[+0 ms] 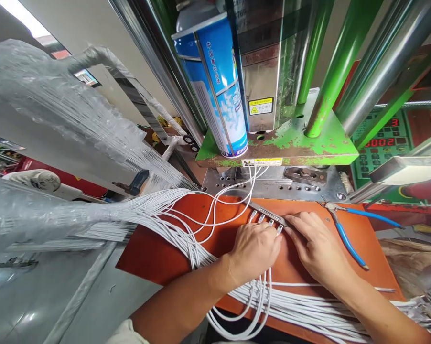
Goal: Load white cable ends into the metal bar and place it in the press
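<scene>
Fingers [273, 234] of the left hand [253, 251] curl down onto white cable ends [269, 223] at a metal strip [267, 211]; right hand [317, 248] lies flat, fingertips touching the same strip. Blue-handled pliers [348, 234] lie just right of the fingers; a blue spray can [219, 91] stands beyond; white cable bundles [158, 215] crowd the left.

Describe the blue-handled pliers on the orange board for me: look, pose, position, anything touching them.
The pliers have small bare-metal jaws and two long, thin blue-coated handles. They lie flat on the orange board, right of the right hand, jaws toward the machine base, handles spread apart. One handle runs toward the board's right edge, the other toward the person. No hand touches them.
</scene>
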A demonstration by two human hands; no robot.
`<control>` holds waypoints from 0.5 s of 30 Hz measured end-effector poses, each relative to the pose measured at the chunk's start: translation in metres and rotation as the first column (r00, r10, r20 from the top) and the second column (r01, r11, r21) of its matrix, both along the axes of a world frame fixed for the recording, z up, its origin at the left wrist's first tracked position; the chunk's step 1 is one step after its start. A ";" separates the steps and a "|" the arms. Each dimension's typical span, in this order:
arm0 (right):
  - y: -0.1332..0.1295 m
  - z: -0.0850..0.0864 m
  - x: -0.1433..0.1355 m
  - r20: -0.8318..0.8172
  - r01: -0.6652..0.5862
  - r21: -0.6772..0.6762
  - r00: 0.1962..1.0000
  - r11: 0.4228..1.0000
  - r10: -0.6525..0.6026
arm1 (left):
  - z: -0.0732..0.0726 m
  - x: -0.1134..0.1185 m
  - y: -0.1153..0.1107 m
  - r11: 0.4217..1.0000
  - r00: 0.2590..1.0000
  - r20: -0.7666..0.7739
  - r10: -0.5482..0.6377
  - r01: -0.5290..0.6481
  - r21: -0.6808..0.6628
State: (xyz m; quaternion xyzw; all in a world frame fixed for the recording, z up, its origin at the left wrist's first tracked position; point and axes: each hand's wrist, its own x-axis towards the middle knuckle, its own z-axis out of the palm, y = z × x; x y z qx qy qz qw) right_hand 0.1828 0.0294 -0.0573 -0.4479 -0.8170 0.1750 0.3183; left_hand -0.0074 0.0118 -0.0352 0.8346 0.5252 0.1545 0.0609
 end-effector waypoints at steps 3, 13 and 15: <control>0.001 0.000 0.000 -0.014 0.000 0.008 1.000 1.000 0.000 | -0.003 0.002 0.000 1.000 1.000 0.008 0.018 -0.018 0.013; -0.001 -0.002 -0.005 -0.020 0.040 0.018 0.999 0.999 -0.039 | 0.011 0.008 -0.007 0.987 0.986 -0.098 0.133 -0.141 -0.079; -0.002 -0.001 -0.006 -0.010 0.034 0.012 0.999 0.999 -0.034 | 0.011 0.009 -0.008 0.984 0.983 -0.118 0.138 -0.150 -0.100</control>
